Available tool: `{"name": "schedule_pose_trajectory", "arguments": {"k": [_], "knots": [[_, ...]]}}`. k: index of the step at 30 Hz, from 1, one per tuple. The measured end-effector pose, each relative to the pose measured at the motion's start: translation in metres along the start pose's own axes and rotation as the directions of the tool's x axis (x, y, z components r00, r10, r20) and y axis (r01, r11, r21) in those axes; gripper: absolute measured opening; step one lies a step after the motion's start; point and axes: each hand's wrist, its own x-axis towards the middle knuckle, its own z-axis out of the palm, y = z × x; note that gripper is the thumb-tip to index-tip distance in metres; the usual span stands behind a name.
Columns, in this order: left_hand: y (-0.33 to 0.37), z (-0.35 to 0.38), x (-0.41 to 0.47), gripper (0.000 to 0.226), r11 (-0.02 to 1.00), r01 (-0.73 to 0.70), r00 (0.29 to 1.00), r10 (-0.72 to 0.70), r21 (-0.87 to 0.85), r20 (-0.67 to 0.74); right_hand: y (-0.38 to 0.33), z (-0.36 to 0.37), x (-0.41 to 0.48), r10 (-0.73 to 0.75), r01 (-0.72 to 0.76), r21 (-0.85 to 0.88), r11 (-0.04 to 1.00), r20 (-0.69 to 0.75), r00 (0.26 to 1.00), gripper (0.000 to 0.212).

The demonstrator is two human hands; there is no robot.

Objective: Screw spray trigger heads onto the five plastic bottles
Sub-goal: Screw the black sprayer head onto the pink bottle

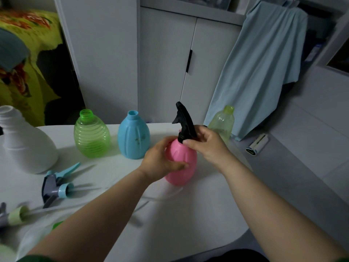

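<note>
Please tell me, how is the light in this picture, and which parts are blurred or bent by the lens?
Head view: light is dim and bluish; the pink bottle and both hands stay fairly sharp; the loose trigger heads at lower left are smeared; the cabinet edges lean and curve toward the frame borders; no strong glare.

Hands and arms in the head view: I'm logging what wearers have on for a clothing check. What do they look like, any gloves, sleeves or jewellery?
Both hands are bare: no gloves, rings or watch show on the left hand or the right hand. The forearms are uncovered up to the frame's bottom edge, where a bit of dark green fabric, likely a short sleeve, shows at the left arm and another at the right corner.
</note>
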Motion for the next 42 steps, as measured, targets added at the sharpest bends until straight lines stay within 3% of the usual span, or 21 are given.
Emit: {"name": "schedule_pose_trajectory", "arguments": {"k": [6, 9, 13, 19, 25, 31, 34, 38, 42], "knots": [[-0.002, 0.001, 0.000, 0.079, 0.999, -0.029, 1.000, 0.029, 0.021, 0.002, 0.013, 0.018, 0.002, -0.035, 0.023, -0.078, 0.997, -0.158, 0.987, 0.027], [-0.002, 0.000, 0.001, 0.078, 1.000, -0.026, 1.000, 0.026, -0.008, 0.011, 0.015, 0.016, 0.002, -0.047, 0.040, -0.103, 0.994, -0.074, 0.996, 0.022], [-0.003, 0.000, 0.001, 0.077, 0.998, -0.037, 0.999, 0.038, -0.058, 0.020, 0.021, 0.005, -0.002, -0.040, 0.039, 0.032, 0.999, 0.024, 0.999, 0.022], [-0.005, -0.004, 0.004, 0.078, 0.998, -0.017, 0.999, 0.020, -0.062, 0.039, 0.036, 0.023, 0.001, -0.069, 0.101, 0.141, 0.985, -0.210, 0.975, 0.024], [-0.006, -0.010, 0.007, 0.071, 0.997, -0.019, 0.995, 0.026, -0.074, 0.094, 0.043, 0.018, -0.001, -0.114, 0.113, 0.088, 0.990, 0.002, 0.994, 0.024], [-0.007, -0.011, 0.007, 0.070, 0.996, -0.020, 0.994, 0.029, -0.085, 0.108, 0.047, 0.025, 0.002, -0.105, 0.139, 0.162, 0.977, -0.202, 0.974, 0.029], [-0.007, -0.011, 0.007, 0.070, 0.995, -0.015, 0.993, 0.026, -0.100, 0.114, 0.045, 0.022, 0.002, -0.194, 0.212, 0.147, 0.966, -0.125, 0.973, 0.043], [-0.004, -0.012, 0.007, 0.069, 0.992, -0.015, 0.992, 0.031, -0.128, 0.120, 0.041, 0.013, -0.001, -0.189, 0.182, 0.130, 0.975, 0.039, 0.981, 0.023], [-0.004, -0.012, 0.007, 0.068, 0.992, -0.015, 0.991, 0.031, -0.124, 0.131, 0.037, 0.011, 0.005, -0.100, 0.115, 0.174, 0.978, -0.088, 0.991, 0.029]]}}
